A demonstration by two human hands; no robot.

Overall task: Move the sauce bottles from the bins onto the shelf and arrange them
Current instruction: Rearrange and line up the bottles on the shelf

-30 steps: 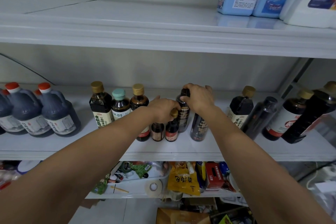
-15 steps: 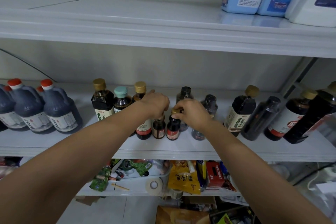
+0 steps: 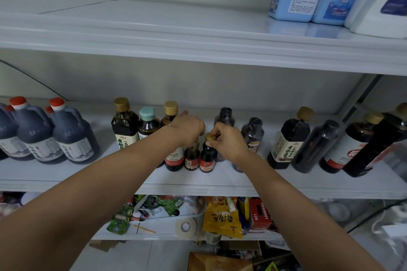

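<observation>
— What's moved?
— The right hand [image 3: 229, 141] has left the tall dark bottles [image 3: 225, 116] at the back. It now pinches the gold cap of a small red-label bottle [image 3: 207, 158].
— And the left hand [image 3: 187, 127]?
— Curled over the neighbouring small bottle [image 3: 192, 158]. Both stand upright, side by side, on the shelf [image 3: 110, 174].

Open shelf [image 3: 105, 170] gap between jugs [image 3: 72, 138] and bottles [image 3: 124, 125] (front strip also bare).
</observation>
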